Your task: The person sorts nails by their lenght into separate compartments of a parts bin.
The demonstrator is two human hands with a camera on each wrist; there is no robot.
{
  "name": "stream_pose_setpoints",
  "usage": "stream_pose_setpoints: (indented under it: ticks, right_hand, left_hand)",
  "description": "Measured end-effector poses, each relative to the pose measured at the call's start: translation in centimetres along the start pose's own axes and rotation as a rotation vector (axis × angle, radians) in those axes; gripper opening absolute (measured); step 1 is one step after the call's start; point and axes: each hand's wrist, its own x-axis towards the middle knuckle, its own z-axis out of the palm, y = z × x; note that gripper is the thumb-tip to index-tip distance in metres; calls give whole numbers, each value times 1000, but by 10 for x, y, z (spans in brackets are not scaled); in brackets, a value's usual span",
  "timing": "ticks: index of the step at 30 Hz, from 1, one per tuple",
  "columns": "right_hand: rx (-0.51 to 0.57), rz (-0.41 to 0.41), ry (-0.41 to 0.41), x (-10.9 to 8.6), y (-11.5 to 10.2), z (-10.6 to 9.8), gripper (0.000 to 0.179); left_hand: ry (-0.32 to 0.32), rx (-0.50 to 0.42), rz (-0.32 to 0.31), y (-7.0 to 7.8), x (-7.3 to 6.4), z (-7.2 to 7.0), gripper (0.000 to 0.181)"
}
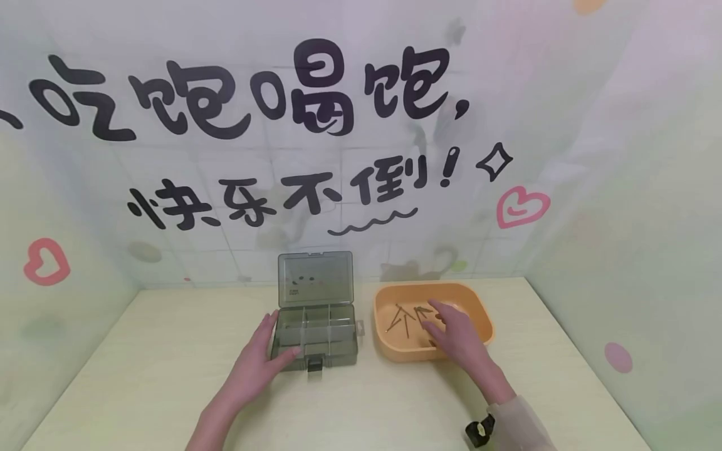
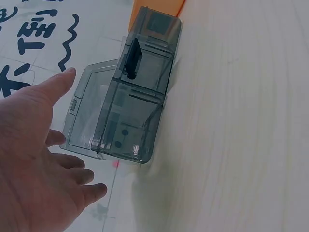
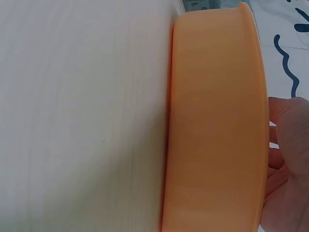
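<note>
A grey see-through compartment box [image 1: 343, 357] stands on the table with its lid [image 1: 316, 282] raised at the back. Along its left side lies my left hand [image 1: 256, 366], fingers extended and thumb by the front edge; whether it touches the box I cannot tell. To the right is an orange basin [image 1: 403, 356] holding several thin screws or nails [image 1: 407, 326]. My right hand [image 1: 459, 338] reaches over the basin's rim, fingers spread and loosely bent above the metal pieces. In the right wrist view, the basin wall [image 3: 217, 121] hides the fingertips.
The pale wooden table [image 1: 361, 413] meets a printed wall curtain [image 1: 361, 244] close behind the box and basin. Side panels rise at left and right. A black strap device [image 1: 481, 431] sits at the right wrist.
</note>
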Motion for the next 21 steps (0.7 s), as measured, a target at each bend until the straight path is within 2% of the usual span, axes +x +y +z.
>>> stream_pose_setpoints:
  ticks: [12,17,21]
  right_hand:
    - [23,34,-105,23,-1,10,43]
    - [64,53,-162,29,1,14,41]
    - [76,40,-192,36,3,17,37]
  left_hand:
    - [7,-50,-13,-9,2,3,93]
    - [-9,-80,-20,-13,2,5,99]
    - [-18,-105,-1,-14,1,5,104]
